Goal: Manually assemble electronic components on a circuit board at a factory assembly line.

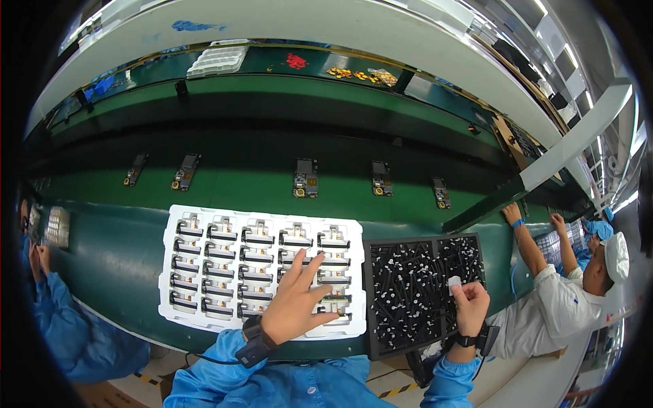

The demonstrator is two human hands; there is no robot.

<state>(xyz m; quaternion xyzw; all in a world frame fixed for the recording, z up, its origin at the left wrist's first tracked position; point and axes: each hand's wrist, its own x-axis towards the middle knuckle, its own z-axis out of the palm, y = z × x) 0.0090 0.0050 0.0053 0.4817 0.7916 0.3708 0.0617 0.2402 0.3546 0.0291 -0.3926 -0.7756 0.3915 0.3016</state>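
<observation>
My left hand (pixel 294 304) is spread over the right part of a white moulded tray (pixel 165 272). Its fingers are apart and appear to hold nothing; whether the fingertips touch the parts below I cannot tell. Rows of small black-and-metal parts (pixel 219 234) fill the tray's slots. Over the right side of a black compartmented bin (pixel 371 299), my right hand (pixel 471 307) pinches a small whitish flat piece (pixel 454 281) between thumb and fingers. The bin holds many small black pieces with white ends (pixel 405 292).
Several circuit boards (pixel 306 178) lie spaced along the green conveyor belt (pixel 245 187) beyond the tray. A grey slanted post (pixel 537 173) rises at the right. One person in white (pixel 551 306) works there; another in blue (pixel 81 333) sits at the left. A shelf (pixel 272 20) crosses overhead.
</observation>
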